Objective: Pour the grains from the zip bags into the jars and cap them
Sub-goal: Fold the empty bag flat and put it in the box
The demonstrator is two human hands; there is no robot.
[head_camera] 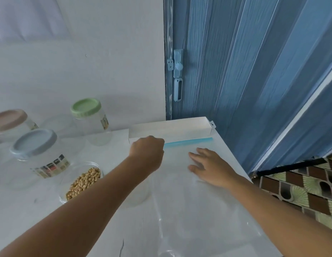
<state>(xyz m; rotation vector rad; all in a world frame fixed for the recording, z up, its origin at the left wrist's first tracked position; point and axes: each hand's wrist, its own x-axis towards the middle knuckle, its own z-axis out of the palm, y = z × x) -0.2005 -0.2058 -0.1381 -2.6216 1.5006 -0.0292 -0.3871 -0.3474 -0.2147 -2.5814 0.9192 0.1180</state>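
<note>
Zip bag [182, 164] is lying flat on the white table [109, 229], blue zip strip [189, 141] running along its far edge, just in front of the long white box [170, 127]. You're curling your left hand [147, 154] at the strip's left end; fingers are tucked under, so whether they're actually pinching the strip can't be told. Your right hand [210, 166] is lying flat on the film, fingers spread and straight, pinning it. Bag is looking empty, hard to be sure. Soybeans [85, 182] are sitting in an open container near your left forearm. Three capped jars, green lid [85, 107], grey lid [34, 142], brown lid [10, 119], are standing well to the left. Judgement: you're working the zip. Be keeping the right palm down while running along the strip, and moving slowly, since thin film is likely to bunch.
</note>
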